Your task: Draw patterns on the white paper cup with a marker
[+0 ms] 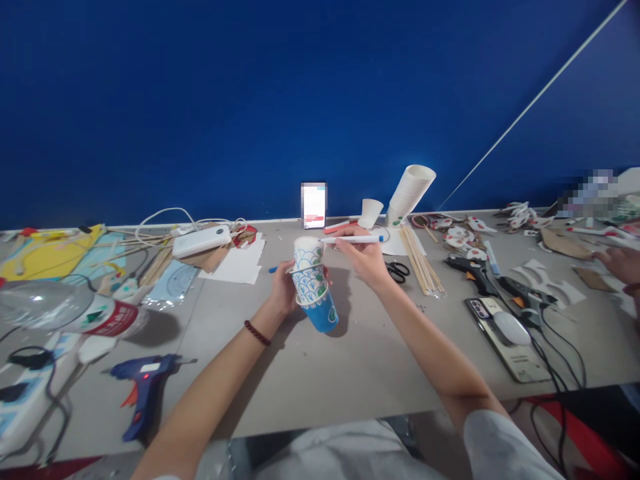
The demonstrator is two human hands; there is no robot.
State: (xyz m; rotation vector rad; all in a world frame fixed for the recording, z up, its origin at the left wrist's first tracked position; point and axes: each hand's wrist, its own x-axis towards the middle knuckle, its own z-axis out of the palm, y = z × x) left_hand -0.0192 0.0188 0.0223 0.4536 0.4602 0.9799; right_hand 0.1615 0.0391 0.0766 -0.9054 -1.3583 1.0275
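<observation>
My left hand (284, 287) is wrapped round a stack of paper cups (312, 283), held tilted above the table. Blue scallop patterns cover the upper cups, and the lowest part is solid blue. In my right hand (361, 252) is a white marker (356, 239) with a blue end, lying nearly level. Its left end meets or nearly meets the rim of the top cup; I cannot tell whether it touches. A blue cap or pen end (273, 270) shows just left of my left hand.
A phone (314, 205) stands against the blue wall. Tall stacked white cups (411, 193), wooden sticks (420, 260) and scissors (398, 271) lie to the right. At left are a blue glue gun (145, 387) and a bottle (75, 310). Another person's hand (620, 265) is far right.
</observation>
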